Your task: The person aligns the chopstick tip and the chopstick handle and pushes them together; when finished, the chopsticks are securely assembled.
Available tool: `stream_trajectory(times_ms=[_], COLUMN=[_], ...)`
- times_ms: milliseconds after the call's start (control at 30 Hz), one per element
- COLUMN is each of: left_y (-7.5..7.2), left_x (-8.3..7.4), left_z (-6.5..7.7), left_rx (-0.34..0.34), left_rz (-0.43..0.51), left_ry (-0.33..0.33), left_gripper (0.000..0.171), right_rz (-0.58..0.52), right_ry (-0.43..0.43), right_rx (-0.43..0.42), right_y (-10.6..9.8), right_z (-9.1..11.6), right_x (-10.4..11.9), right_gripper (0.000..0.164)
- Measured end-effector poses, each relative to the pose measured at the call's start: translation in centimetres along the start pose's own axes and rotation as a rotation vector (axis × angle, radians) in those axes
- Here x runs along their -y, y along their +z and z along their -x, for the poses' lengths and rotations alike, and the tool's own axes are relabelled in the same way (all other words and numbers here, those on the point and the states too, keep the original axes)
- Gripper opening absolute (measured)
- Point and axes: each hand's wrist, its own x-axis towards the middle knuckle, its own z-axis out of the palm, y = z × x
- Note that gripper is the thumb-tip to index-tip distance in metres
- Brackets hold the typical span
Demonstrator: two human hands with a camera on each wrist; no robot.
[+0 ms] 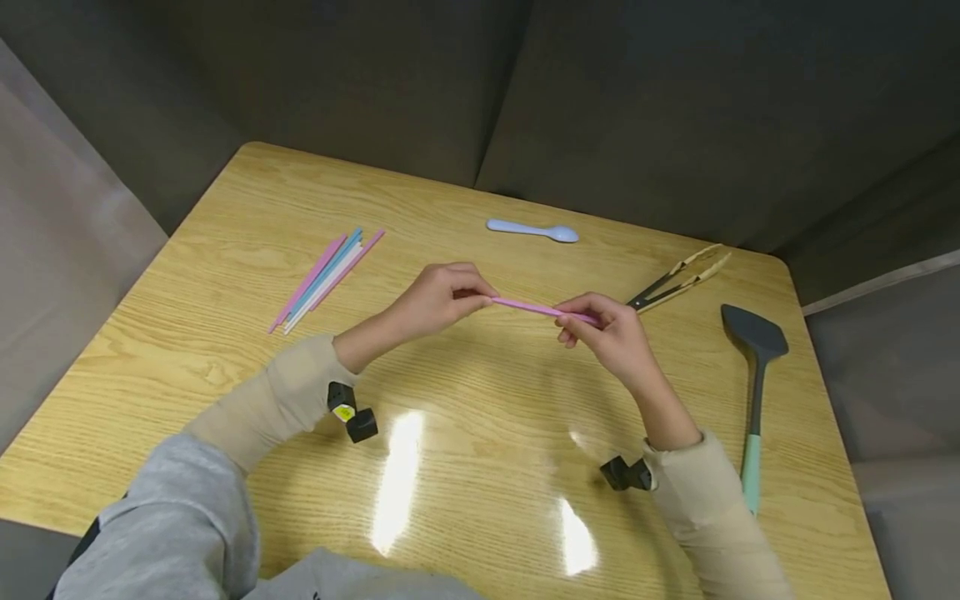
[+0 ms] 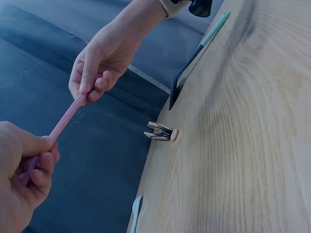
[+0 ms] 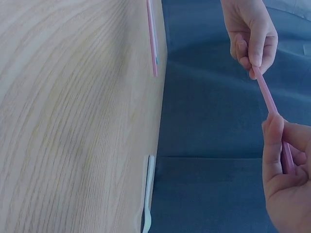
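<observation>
Between my two hands a pink straw (image 1: pixel 527 307) is stretched out above the table. My left hand (image 1: pixel 442 298) pinches one end of it between thumb and fingers. My right hand (image 1: pixel 613 335) grips the other part, and that end runs back into the palm in the right wrist view, where the straw (image 3: pixel 266 93) slants between the hands. Left of the left hand lies a bundle of pink, blue and white straws (image 1: pixel 322 282) on the table. Just beyond the right hand are tongs (image 1: pixel 667 286) with dark arms and tan tips.
A pale blue spoon (image 1: pixel 531 231) lies near the back edge of the wooden table (image 1: pixel 465 400). To the right is a dark spatula (image 1: pixel 757 333) with a mint-green handle. Dark curtains (image 1: pixel 375 83) hang behind the table.
</observation>
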Motion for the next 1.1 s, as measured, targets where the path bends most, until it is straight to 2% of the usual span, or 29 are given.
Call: stream_trajectory(times_ms=[200,467,633,867,967,1100], left_y=[0.0,-0.4,-0.9,-1.4,-1.9,-3.1], left_x=[-0.2,-0.5,-0.7,-0.4,-0.1,1.0], left_z=[0.0,-0.3,-0.5,0.0,0.5,1.4], left_rx=[-0.027,0.037,0.081,0.121,0.109,0.048], left_rz=[-0.013,-0.088,-0.214,-0.466,-0.482,-0.451], left_ry=[0.020,0.103,0.134,0.177,0.154,0.067], left_gripper=[0.009,0.010,0.012,0.010,0.011,0.013], right_rz=[0.002,0.003,0.013,0.070,0.087,0.103], right_ry=[-0.008,0.000,0.009,0.022,0.008,0.020], right_rx=[-0.002,0.048,0.053,0.088,0.080,0.072], right_y=[0.3,-0.7,-1.1,-1.5,-2.1,-2.9], right_z=[0.1,0.2,0.0,0.0,0.2,0.7], right_x=[0.1,0.4,0.5,0.4,0.1,-0.6], right_gripper=[0.012,0.013,0.016,0.018,0.021,0.029])
